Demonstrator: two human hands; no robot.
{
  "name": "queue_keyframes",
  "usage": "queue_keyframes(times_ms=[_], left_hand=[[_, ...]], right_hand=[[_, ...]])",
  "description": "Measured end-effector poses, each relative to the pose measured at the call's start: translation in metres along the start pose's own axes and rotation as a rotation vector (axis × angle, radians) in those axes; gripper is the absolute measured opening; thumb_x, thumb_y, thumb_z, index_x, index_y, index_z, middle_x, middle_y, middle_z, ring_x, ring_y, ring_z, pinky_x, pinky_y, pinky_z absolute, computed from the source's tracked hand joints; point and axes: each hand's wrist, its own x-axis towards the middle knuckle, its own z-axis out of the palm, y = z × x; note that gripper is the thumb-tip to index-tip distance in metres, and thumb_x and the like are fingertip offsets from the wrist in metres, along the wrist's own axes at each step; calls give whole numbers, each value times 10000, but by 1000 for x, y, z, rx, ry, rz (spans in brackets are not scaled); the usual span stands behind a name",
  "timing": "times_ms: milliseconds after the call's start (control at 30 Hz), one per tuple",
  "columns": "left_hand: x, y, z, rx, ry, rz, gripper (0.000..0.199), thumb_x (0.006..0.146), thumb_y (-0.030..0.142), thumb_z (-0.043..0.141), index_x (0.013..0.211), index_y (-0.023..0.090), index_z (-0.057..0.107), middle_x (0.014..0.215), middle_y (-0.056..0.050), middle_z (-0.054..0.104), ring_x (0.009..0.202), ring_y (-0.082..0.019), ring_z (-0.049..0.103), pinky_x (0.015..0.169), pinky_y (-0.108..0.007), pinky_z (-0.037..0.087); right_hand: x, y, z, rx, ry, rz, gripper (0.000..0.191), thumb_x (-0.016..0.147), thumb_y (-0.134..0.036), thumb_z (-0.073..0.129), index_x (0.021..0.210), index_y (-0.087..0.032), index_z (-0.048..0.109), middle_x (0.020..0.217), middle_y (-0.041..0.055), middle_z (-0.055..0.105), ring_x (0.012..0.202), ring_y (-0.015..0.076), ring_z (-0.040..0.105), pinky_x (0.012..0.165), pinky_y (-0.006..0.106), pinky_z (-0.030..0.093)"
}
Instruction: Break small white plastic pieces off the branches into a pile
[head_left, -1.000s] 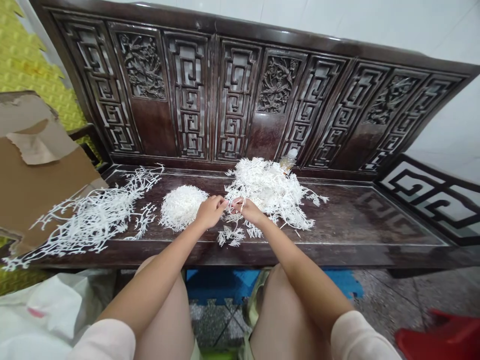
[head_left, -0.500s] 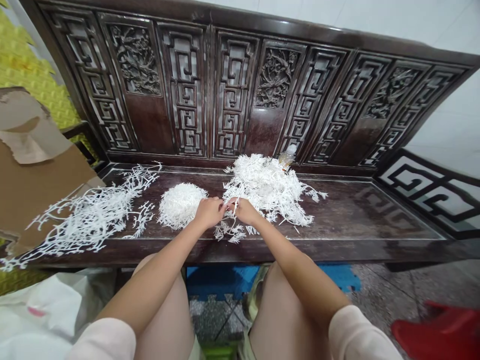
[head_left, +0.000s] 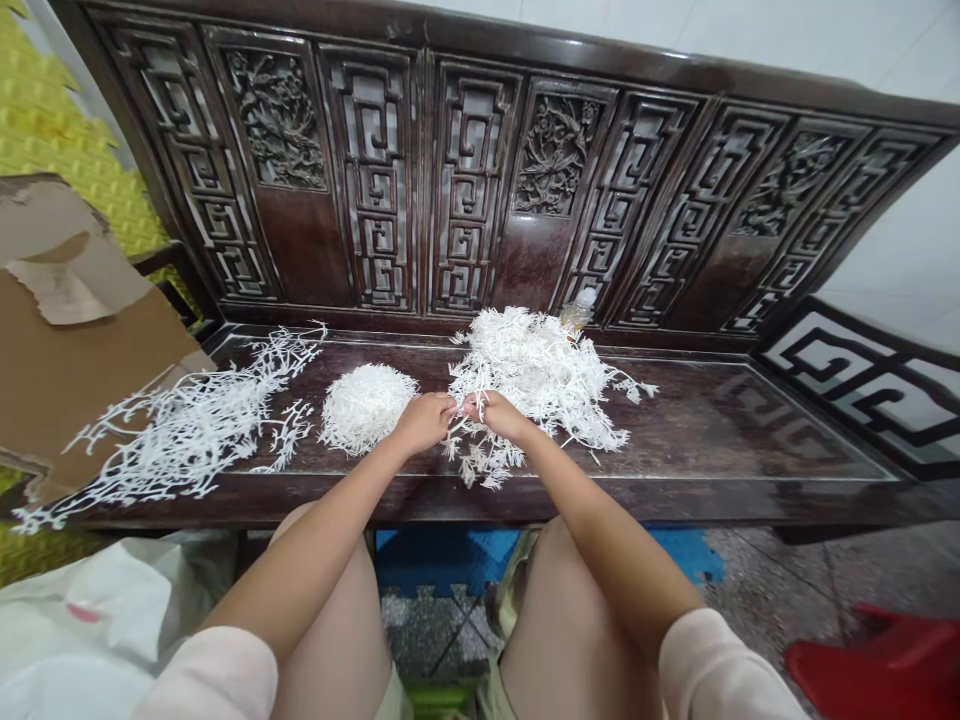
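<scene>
A: Finger state?
B: I read the right hand (head_left: 504,418) clamped on a white sprig (head_left: 481,403); the left hand (head_left: 426,421) seems to pinch it too, contact too small to confirm.
A: Bearings from the sprig?
B: Leafy pile (head_left: 536,365), two o'clock; fine white mound (head_left: 367,405), nine; branching stems (head_left: 187,430), farther, nine.

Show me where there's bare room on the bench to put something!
The bench is barest from the big white pile to the right armrest. A smaller patch sits between the round white pile and the backrest. It's crowded around the left hand and right hand near both piles, and leftward under the white stems.
</scene>
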Motion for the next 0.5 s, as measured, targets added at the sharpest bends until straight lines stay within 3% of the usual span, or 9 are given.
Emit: queue_keyframes(times_ms=[167,233,333,500], left_hand=[[1,-1,2,-4,25,70,275,794,211,308,626,180,525,710,-42,551,711,-161,489,626,-266,317],[0,-15,0,75,0,12,249,772,196,336,611,181,525,706,-42,559,715,-167,493,639,-271,313],[-5,-51,-7,114,20,-210,240,763,215,346,618,192,536,689,-38,568,669,-169,498,605,-267,311],[-16,-106,-19,31,304,-628,285,781,261,316,815,210,595,838,-47,617,747,-191,534,615,-264,335]], right_hand=[[-12,-12,-29,259,-162,-34,168,651,-301,566,584,-149,544,512,-32,408,486,68,304,517,233,251],[-22,-17,-47,339,-126,-57,158,648,-305,586,600,-161,541,522,-35,398,486,67,300,523,237,257],[-32,-13,-66,474,74,-76,163,661,-323,569,616,-173,524,467,-60,293,446,59,229,501,237,237],[-20,15,-62,428,291,282,144,655,-280,509,668,-139,533,463,-53,311,408,52,224,442,235,161]])
